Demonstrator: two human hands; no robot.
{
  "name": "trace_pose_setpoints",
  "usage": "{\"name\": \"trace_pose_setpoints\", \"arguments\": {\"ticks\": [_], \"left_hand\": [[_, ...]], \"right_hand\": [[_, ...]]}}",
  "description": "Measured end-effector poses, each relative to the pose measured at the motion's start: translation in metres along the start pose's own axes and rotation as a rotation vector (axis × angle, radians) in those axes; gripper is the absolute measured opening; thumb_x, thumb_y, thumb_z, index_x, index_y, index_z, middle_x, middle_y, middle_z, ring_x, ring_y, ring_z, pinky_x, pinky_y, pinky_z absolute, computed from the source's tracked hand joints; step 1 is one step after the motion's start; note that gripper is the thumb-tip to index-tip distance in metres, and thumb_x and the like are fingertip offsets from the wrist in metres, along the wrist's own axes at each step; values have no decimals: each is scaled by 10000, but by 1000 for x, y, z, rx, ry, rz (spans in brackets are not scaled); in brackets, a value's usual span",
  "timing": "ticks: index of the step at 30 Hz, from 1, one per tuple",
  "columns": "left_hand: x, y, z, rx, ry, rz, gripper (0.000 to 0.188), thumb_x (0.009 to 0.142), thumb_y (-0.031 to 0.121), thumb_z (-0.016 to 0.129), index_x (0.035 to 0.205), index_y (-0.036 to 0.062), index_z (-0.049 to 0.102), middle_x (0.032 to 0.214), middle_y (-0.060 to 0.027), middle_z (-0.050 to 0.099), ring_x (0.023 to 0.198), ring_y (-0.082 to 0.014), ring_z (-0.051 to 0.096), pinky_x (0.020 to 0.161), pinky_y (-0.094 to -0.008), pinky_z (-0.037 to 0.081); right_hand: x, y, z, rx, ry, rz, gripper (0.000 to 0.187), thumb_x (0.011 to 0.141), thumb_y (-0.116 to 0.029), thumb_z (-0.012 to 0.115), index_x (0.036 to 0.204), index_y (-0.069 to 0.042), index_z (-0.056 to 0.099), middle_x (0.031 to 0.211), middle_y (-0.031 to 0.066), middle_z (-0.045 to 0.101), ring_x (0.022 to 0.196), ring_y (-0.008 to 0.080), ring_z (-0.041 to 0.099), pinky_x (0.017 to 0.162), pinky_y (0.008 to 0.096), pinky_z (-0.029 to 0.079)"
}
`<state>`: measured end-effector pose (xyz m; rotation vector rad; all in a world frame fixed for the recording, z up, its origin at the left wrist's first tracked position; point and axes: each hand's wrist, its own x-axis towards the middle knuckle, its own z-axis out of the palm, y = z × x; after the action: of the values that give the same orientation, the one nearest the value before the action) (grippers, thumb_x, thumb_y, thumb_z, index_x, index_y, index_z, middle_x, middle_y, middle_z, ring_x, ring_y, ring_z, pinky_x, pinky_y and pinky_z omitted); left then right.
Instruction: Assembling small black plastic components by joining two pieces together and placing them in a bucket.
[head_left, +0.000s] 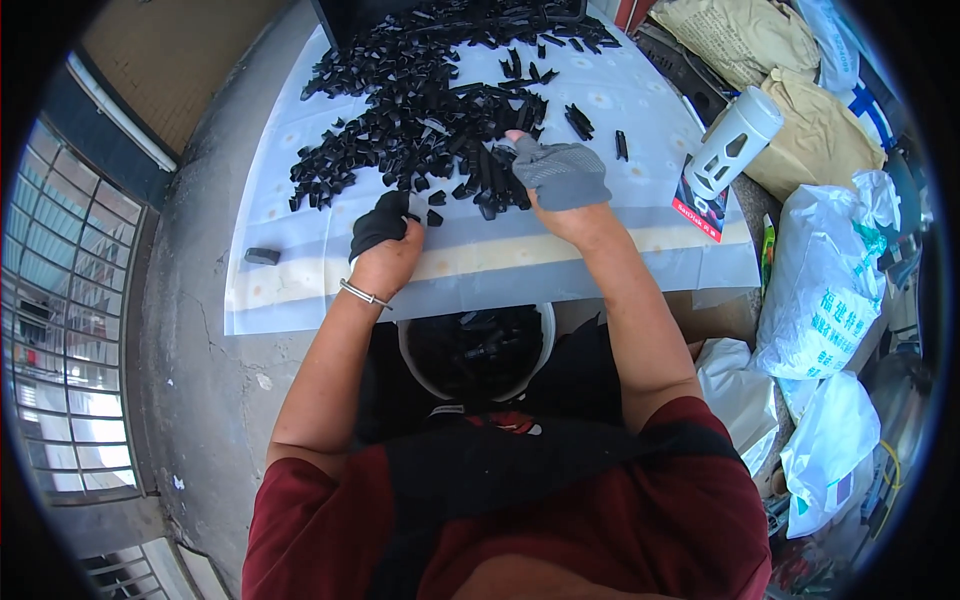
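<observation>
Small black plastic pieces [400, 130] lie heaped across the table, some in short channel-like strips. My left hand [388, 238], in a black fingerless glove, is closed at the heap's near edge. Whatever its fingers hold is hidden by the dark glove and the pieces around it. Over to the right, my right hand [565, 178] wears a grey fingerless glove and rests against longer black strips [490, 180]. One fingertip points forward from it; the other fingers are out of sight beneath the hand. Below the table edge a white bucket [549, 345] holds more black pieces.
A patterned translucent sheet [480, 262] covers the table. A dark bin [335, 25] stands at the far end, with pieces at its mouth. At the right are a white bottle-like holder [738, 140] and a printed card [700, 205]; stuffed bags [825, 280] crowd beyond. A dark block [262, 256] lies left.
</observation>
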<state>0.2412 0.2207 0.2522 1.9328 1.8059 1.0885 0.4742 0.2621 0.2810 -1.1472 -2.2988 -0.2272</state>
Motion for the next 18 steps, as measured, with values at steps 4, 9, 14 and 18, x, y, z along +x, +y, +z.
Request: {"name": "trace_pose_setpoints", "arguments": {"ticks": [4, 9, 14, 18], "left_hand": [[-20, 22, -17, 16, -257, 69, 215, 746, 136, 490, 898, 40, 607, 762, -191, 606, 718, -340, 591, 684, -387, 473], [-39, 39, -8, -52, -492, 67, 303, 729, 157, 537, 1002, 32, 577, 779, -188, 607, 721, -324, 596, 676, -363, 471], [-36, 55, 5, -244, -640, 50, 392, 706, 140, 587, 1079, 30, 539, 726, -158, 602, 615, -236, 567, 619, -303, 464], [-34, 56, 11, -201, -645, 214, 424, 700, 141, 616, 1098, 22, 532, 708, -87, 604, 593, -116, 510, 590, -255, 452]], "right_hand": [[-32, -19, -14, 118, 49, 120, 300, 797, -96, 498, 1087, -23, 522, 888, 166, 590, 812, 334, 551, 727, 395, 434], [-68, -49, -7, 574, -114, 74, 318, 804, -126, 488, 1104, -18, 499, 1027, 179, 545, 929, 330, 518, 791, 380, 418], [-83, -43, -1, 864, -280, 27, 318, 814, -142, 482, 1113, -34, 500, 1090, 171, 520, 987, 313, 496, 840, 369, 396], [-86, -38, -2, 912, -286, -56, 330, 819, -180, 509, 1122, -50, 501, 1051, 164, 541, 968, 306, 500, 847, 366, 390]]}}
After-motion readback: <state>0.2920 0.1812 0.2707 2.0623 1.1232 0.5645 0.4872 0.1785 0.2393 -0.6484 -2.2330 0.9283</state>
